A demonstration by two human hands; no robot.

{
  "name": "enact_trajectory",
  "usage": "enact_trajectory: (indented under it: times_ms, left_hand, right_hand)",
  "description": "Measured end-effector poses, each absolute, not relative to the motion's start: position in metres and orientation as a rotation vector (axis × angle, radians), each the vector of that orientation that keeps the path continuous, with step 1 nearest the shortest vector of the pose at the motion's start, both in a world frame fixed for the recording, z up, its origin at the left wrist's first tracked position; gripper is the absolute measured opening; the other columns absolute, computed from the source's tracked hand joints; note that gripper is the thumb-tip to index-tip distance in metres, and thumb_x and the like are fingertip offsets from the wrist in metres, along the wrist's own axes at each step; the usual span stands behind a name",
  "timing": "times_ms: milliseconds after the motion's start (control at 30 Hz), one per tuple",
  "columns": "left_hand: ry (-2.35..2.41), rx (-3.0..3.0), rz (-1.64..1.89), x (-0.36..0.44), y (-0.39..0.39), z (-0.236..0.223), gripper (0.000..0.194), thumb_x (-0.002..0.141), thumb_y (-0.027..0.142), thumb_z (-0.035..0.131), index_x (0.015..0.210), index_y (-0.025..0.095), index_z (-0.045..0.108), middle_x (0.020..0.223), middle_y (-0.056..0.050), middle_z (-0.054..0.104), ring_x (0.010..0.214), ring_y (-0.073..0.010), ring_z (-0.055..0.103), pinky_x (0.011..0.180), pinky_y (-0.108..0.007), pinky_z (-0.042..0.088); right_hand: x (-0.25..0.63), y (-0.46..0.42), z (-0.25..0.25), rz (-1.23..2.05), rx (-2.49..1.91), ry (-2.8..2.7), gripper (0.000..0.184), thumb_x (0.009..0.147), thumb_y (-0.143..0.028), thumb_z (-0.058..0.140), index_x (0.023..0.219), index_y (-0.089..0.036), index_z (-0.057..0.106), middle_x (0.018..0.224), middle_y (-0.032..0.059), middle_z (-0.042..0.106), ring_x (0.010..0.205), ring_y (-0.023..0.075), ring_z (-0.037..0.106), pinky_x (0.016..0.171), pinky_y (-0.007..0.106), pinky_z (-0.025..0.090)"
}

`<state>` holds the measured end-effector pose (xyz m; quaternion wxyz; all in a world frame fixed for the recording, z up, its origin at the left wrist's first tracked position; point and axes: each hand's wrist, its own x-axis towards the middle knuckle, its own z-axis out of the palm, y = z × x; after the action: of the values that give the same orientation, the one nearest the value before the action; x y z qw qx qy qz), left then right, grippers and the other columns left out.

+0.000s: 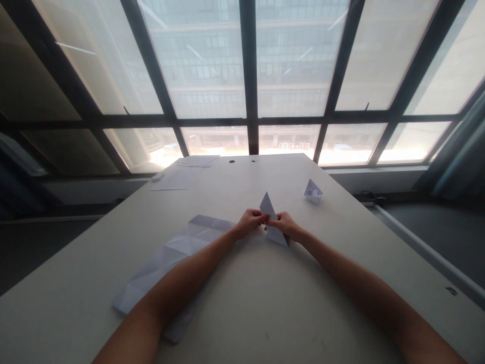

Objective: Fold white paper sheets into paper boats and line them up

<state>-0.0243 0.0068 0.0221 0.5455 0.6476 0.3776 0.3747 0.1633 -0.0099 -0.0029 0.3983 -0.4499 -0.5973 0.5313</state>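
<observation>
Both my hands meet over the middle of the white table (242, 303). My left hand (250, 222) and my right hand (285, 225) pinch a folded white paper piece (268, 205); one pointed tip stands up above the fingers and another part pokes out below my right hand. Fingers of both hands are closed on it. A large creased sheet of paper (182, 247) lies flat under and beside my left forearm.
A finished folded paper boat (313, 191) sits to the right, farther back. Flat sheets of paper (178, 177) lie at the far left corner, near two cable holes. A wall of large windows rises beyond the table's far edge.
</observation>
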Motion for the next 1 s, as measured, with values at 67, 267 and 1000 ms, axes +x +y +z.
enact_trajectory:
  times_ms: [67, 267, 1000]
  left_hand:
    - [0.881, 1.522, 0.879, -0.026, 0.009, 0.020, 0.050, 0.069, 0.060, 0.078, 0.063, 0.013, 0.064, 0.053, 0.001, 0.053, 0.047, -0.0089, 0.045, 0.046, -0.022, 0.028]
    - [0.936, 1.470, 0.924, -0.027, 0.013, 0.016, 0.052, 0.069, 0.061, 0.079, 0.057, 0.015, 0.056, 0.048, 0.005, 0.043, 0.043, -0.0064, 0.034, 0.045, -0.023, 0.021]
    - [0.928, 1.155, 1.336, -0.023, 0.027, 0.011, 0.055, 0.058, 0.062, 0.084, 0.061, 0.018, 0.052, 0.057, 0.005, 0.043, 0.052, -0.0075, 0.037, 0.050, -0.023, 0.030]
  right_hand:
    - [0.162, -0.011, -0.002, 1.348, -1.145, -1.497, 0.039, 0.074, -0.049, 0.078, 0.084, -0.011, 0.078, 0.073, 0.0077, 0.074, 0.054, 0.0132, 0.059, 0.048, 0.022, 0.041]
    - [0.162, -0.015, 0.005, 1.437, -1.171, -1.490, 0.032, 0.072, -0.040, 0.079, 0.082, -0.010, 0.077, 0.075, 0.0096, 0.075, 0.056, 0.0155, 0.063, 0.051, 0.023, 0.046]
    - [0.171, -0.018, 0.017, 1.508, -1.120, -1.729, 0.030, 0.073, -0.042, 0.076, 0.073, -0.012, 0.074, 0.068, 0.0080, 0.073, 0.057, 0.0141, 0.063, 0.054, 0.022, 0.046]
